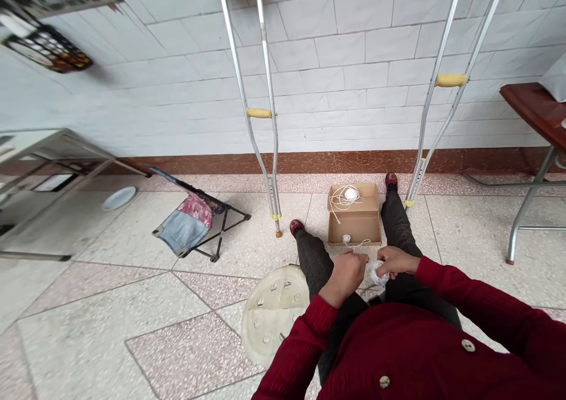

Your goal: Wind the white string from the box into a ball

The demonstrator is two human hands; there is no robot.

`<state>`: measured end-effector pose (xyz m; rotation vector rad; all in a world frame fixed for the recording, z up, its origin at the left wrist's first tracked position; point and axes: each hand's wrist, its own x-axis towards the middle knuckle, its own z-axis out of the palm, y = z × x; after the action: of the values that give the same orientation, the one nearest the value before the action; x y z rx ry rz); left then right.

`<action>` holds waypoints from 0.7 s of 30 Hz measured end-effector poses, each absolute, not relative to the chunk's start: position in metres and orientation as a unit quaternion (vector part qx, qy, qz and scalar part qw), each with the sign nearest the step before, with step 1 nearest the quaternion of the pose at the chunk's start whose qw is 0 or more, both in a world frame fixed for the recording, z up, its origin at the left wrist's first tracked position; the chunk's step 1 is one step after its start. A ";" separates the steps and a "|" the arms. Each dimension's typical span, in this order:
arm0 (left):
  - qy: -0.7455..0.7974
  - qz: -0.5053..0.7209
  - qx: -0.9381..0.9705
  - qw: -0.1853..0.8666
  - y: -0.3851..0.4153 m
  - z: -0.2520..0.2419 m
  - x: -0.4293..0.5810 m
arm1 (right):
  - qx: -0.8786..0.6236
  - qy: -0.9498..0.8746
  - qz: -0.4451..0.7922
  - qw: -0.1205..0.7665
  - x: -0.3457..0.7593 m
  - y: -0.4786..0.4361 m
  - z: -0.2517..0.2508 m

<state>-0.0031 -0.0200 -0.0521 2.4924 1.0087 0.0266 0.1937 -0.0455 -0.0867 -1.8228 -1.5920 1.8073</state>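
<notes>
2 hands narrow: right hand (397, 262) grips a twine bundle (377, 274), nearer it than left hand (350, 274), which closes on a strand (356, 248) running forward to a small ball (346, 238) in the cardboard box (354, 228) ahead of my hands.

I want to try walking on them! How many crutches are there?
2. One aluminium crutch stands by the wall, left of the cardboard box. Another aluminium crutch stands right of the box, near the person's right shoe.
</notes>
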 end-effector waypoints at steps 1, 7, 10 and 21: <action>0.377 0.004 0.902 0.212 -0.021 -0.051 -0.002 | -0.629 -0.533 0.560 0.080 0.192 -0.043 -0.092; 0.458 0.055 0.815 0.350 -0.035 -0.062 -0.001 | -0.692 -0.559 0.387 0.243 0.182 -0.033 -0.100; 0.452 0.112 0.758 0.456 -0.042 -0.065 0.000 | -0.657 -0.501 0.457 0.330 0.176 -0.030 -0.095; 0.441 0.081 0.764 0.464 -0.047 -0.086 -0.027 | -0.423 -0.338 0.784 0.304 0.187 -0.048 -0.048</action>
<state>-0.0273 -0.0469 -0.0858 1.8782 1.0827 0.1991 0.1872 -0.0478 -0.0484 -1.1198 -0.8962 2.0760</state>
